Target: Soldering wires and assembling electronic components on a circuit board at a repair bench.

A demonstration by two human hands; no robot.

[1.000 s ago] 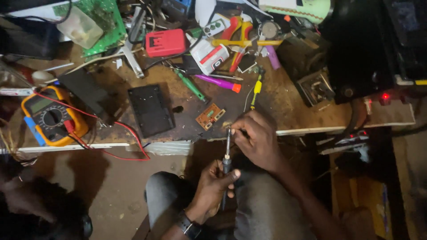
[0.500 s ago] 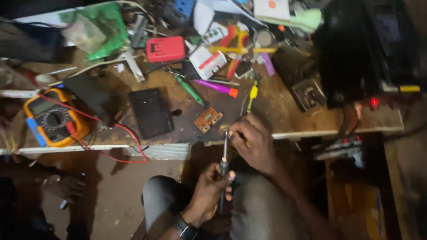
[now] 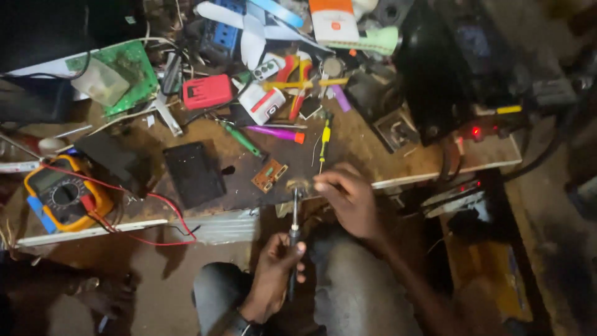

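My left hand [image 3: 273, 274] grips the dark handle of a soldering iron [image 3: 293, 236], its tip pointing up to the front edge of the wooden bench [image 3: 373, 155]. My right hand [image 3: 348, 196] rests at that edge, its fingers pinching something small right beside the iron's tip; what it is cannot be made out. A small brown circuit board [image 3: 269, 175] lies on the bench just left of the tip. My knees in grey trousers sit below the bench.
A yellow multimeter [image 3: 65, 196] with red leads sits at the left. A black rectangular block [image 3: 194, 174], a red box [image 3: 207, 91], a green circuit board [image 3: 127, 71], screwdrivers and pliers crowd the bench. A large black device [image 3: 460, 68] with a red light stands at the right.
The view has shifted a little. My right hand has moved slightly left at the bench edge, and the iron's tip stays next to its fingers.
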